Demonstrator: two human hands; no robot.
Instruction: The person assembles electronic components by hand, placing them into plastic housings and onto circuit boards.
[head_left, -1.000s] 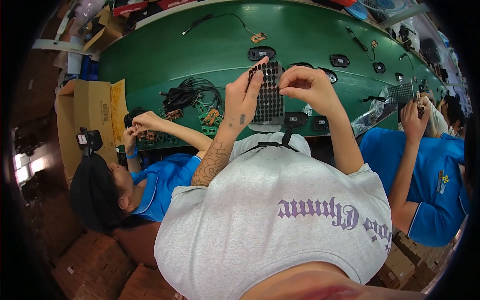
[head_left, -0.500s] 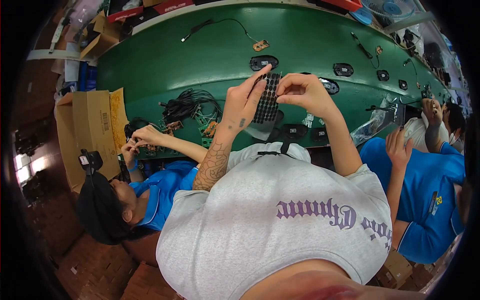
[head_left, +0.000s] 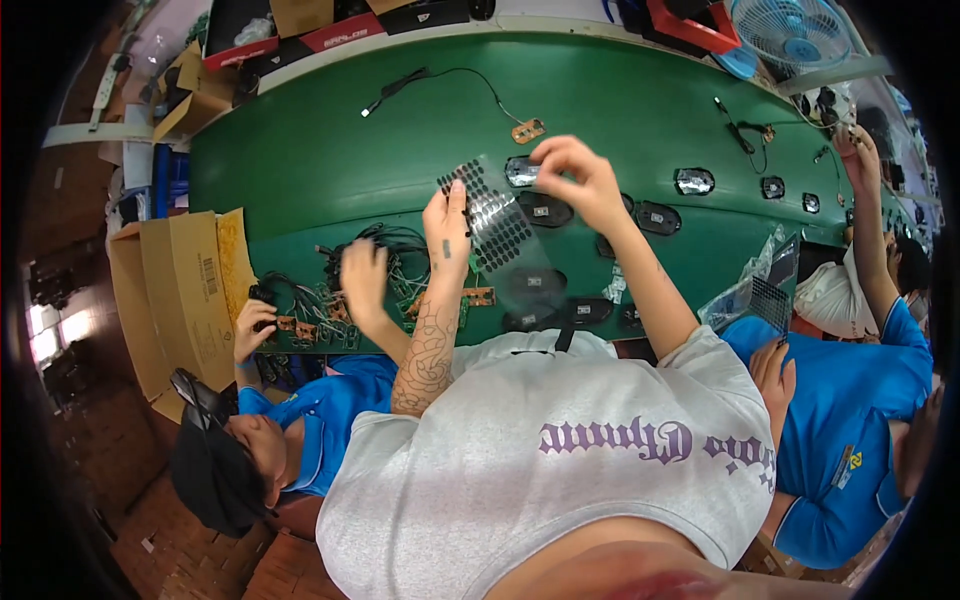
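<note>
We are holding the sheet [head_left: 497,229] above the green bench [head_left: 320,135], in front of our chest, with the left hand [head_left: 446,226] clamping its left edge, thumb lying on top. Our right hand [head_left: 588,186] is hovering apart from it, beside the nearest shell [head_left: 520,171], fingers curling toward the thumb; blur is hiding whether the tips are meeting or pinching anything.

We are judging the sheet to be very light and flexible, a thin film that is likely to sag or curl when held by one edge. Its clear part is shining and so is probably slippery, while the black dots are likely soft and tacky. We are favouring the bare margins for a hold, since pressing on dots could be shifting them.

The sheet is slanting: its long axis is running from far left to near right, the dotted end pointing away from us and the clear end pointing back toward our body.
</note>
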